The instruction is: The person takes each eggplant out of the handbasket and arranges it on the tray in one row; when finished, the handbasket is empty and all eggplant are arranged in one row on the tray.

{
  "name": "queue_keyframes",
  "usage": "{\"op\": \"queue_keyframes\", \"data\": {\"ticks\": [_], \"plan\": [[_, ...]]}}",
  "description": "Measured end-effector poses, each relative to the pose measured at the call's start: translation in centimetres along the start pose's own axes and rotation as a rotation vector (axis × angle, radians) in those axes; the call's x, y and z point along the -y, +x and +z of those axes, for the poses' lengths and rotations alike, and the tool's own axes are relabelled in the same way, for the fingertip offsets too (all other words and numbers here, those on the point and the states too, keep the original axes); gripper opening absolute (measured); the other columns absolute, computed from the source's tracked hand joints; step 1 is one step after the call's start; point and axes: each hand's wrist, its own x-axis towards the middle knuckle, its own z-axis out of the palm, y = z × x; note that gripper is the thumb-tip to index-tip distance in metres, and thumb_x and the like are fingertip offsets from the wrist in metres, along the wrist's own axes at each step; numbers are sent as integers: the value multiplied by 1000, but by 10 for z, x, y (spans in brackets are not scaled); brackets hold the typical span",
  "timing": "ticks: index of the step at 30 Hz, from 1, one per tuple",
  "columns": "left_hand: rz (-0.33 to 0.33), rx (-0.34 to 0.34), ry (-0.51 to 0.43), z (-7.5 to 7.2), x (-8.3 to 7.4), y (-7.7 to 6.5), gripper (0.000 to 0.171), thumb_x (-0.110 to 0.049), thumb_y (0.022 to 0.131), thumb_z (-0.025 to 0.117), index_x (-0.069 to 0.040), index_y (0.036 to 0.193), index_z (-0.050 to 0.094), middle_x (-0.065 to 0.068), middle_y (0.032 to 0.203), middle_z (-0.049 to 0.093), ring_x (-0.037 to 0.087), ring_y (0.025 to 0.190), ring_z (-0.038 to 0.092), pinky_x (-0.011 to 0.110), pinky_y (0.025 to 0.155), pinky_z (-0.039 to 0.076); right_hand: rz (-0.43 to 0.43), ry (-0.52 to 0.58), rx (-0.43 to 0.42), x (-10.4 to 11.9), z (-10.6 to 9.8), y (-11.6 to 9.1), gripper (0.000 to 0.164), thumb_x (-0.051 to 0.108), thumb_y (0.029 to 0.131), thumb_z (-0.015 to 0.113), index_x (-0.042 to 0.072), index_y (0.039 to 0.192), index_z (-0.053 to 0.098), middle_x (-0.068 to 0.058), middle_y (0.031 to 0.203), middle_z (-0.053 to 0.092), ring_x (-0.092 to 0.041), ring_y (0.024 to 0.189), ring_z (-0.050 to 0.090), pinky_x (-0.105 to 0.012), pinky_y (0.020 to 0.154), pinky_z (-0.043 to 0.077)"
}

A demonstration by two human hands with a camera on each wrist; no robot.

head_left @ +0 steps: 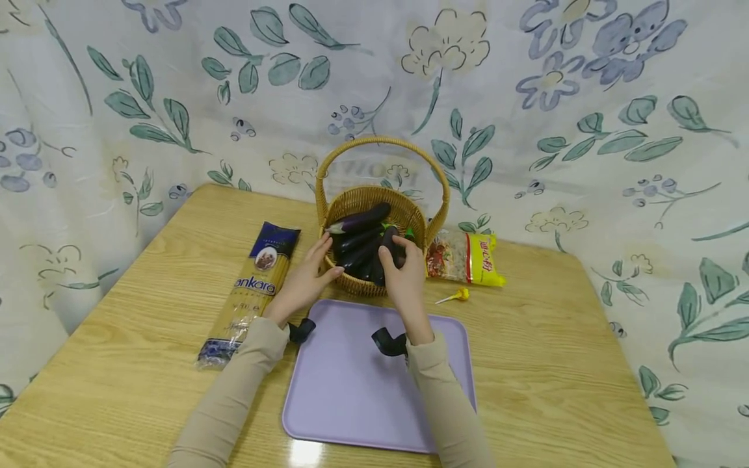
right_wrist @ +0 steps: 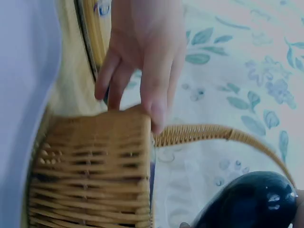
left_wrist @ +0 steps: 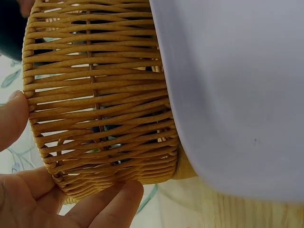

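On the bench (head_left: pixel 544 338), a lilac tray (head_left: pixel 351 383) lies nearest, with a pasta packet (head_left: pixel 248 296) slanting along its left and a yellow lollipop (head_left: pixel 462 294) just beyond its far right corner. Past the tray, the left hand (head_left: pixel 304 279) grips the left side of a wicker basket (head_left: pixel 364 287), while the right hand (head_left: pixel 405 273) grasps a dark eggplant (head_left: pixel 389 242) at the basket's right, beside other eggplants (head_left: pixel 359 221) lying inside. Right of the basket lies a yellow-ended packet (head_left: pixel 482 260), with a floral sheet (head_left: pixel 363 65) farthest back.
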Motion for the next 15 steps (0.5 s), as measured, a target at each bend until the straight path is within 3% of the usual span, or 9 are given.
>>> {"op": "queue_keyframes", "data": {"ticks": [7, 15], "plan": [[-18, -13, 42, 2, -3, 1, 75, -42, 98, 53, -12, 157, 17, 5, 165, 10, 39, 145, 27, 59, 113, 31, 22, 43, 11, -3, -5, -28, 42, 35, 98, 55, 15, 135, 53, -11, 135, 49, -27, 102, 51, -35, 83, 45], [-41, 16, 14, 3, -5, 2, 76, -41, 98, 54, -14, 157, 15, 4, 165, 8, 41, 145, 25, 61, 112, 30, -42, 10, 48, -9, 5, -64, 36, 27, 96, 57, 16, 131, 57, -11, 128, 55, -23, 99, 55, -33, 79, 48]]}}
